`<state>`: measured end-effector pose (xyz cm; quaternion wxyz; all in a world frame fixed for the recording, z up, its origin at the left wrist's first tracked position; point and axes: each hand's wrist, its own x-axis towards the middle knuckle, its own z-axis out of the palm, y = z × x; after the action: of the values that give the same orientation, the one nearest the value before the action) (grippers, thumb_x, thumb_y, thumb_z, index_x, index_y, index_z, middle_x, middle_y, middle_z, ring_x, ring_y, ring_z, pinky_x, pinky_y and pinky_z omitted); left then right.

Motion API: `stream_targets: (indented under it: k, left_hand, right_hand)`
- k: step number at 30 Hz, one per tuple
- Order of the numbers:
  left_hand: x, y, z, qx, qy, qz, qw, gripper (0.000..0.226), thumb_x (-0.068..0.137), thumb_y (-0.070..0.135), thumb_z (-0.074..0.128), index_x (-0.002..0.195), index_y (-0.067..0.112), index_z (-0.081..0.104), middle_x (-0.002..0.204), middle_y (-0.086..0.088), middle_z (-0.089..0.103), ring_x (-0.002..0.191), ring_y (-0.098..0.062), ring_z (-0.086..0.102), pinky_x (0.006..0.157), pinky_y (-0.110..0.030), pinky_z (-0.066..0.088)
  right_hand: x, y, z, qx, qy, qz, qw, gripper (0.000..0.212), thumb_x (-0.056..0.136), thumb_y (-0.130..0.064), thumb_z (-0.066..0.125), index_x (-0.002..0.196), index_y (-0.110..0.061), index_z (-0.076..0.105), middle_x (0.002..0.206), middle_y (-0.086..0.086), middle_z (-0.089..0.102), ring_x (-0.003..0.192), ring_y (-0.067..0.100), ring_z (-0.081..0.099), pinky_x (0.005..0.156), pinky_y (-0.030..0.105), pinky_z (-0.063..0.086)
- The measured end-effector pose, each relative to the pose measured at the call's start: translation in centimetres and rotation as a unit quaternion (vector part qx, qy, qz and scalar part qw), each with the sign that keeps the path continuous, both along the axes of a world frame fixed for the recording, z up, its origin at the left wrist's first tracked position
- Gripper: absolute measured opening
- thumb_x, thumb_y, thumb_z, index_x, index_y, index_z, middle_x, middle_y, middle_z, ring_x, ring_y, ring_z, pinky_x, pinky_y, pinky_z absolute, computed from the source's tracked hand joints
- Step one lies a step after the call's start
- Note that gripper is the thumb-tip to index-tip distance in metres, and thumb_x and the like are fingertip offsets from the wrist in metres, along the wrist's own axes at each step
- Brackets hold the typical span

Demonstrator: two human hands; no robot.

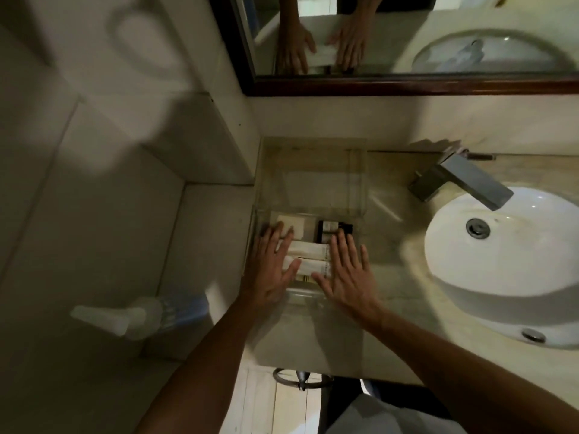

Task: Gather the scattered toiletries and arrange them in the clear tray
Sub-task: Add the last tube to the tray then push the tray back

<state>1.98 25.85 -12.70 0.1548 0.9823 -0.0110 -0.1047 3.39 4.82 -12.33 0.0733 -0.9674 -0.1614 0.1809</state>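
The clear tray (313,170) stands on the marble counter, left of the sink. In its near half lie two white tubes (308,249), side by side, a white soap packet (293,223) at the far left and a small dark bottle (332,228) at the far right. My left hand (271,270) lies flat over the left ends of the tubes and the soap packet, fingers spread. Over the tubes' right ends and the dark bottle rests my right hand (347,274), also flat with fingers apart. Neither hand grips anything.
A white basin (501,252) with a square chrome tap (463,183) sits to the right. A wood-framed mirror (407,86) hangs behind. Left of the counter a soap dispenser (138,314) is mounted on the tiled wall. A towel ring (297,379) hangs below the counter edge.
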Motion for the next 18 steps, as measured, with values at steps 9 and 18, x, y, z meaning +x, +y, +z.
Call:
stream_targets:
  k: [9,18]
  left_hand:
    - [-2.8,1.5,3.4,-0.154,0.029,0.27,0.95,0.127,0.065,0.077,0.066,0.154,0.021,-0.006,0.163,-0.007,0.0,0.147,-0.027,0.009,0.117,-0.045,0.006]
    - [-1.8,4.4,3.8,-0.023,0.14,0.129,0.981,0.135,0.041,0.072,0.082,0.145,0.015,0.018,0.148,-0.011,0.022,0.133,-0.031,0.028,0.109,-0.05,0.027]
  right_hand:
    - [-1.2,-3.8,1.0,0.093,0.037,0.001,0.995,0.143,0.06,-0.1,0.038,0.15,-0.004,-0.019,0.158,0.017,-0.029,0.146,0.028,-0.026,0.119,0.047,-0.011]
    - [1.3,-6.2,-0.8,-0.005,0.089,0.054,0.995,0.141,0.058,-0.1,0.03,0.153,-0.003,-0.007,0.161,0.02,-0.014,0.144,0.031,-0.024,0.117,0.045,-0.018]
